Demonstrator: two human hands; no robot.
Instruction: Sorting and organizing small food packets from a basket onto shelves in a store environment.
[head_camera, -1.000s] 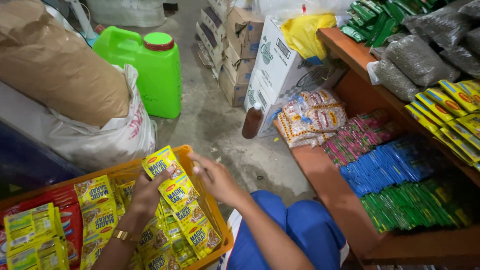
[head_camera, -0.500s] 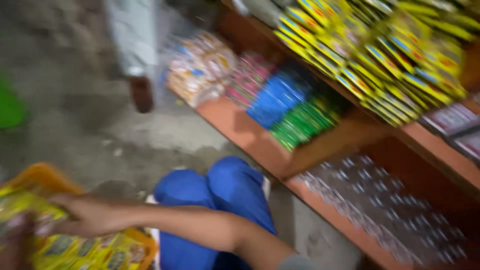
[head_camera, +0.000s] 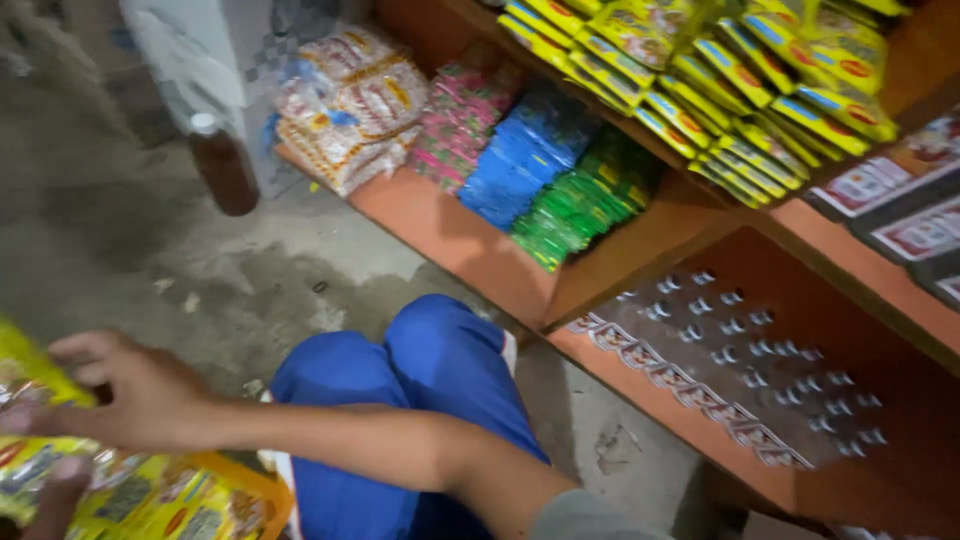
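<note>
Down at the orange basket (head_camera: 262, 487), the right hand (head_camera: 130, 395) closes its fingers on a yellow packet (head_camera: 30, 372) above it. Only the left hand's (head_camera: 55, 492) blurred fingertips show below; its grip I cannot tell.

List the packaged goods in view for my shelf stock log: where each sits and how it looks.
Yellow sachets: orange crate, bottom left, under right hand.
Yellow packets: upper shelf, overlapping rows, blue and red marks.
Blue packs: middle shelf, stacked.
Green packs: right of blue.
Pink packs: left of blue.
Clear bags: shelf's far end, red-and-white contents.
Clear bottles: bottom shelf, capped, rows.
Brown bottle: floor.
</note>
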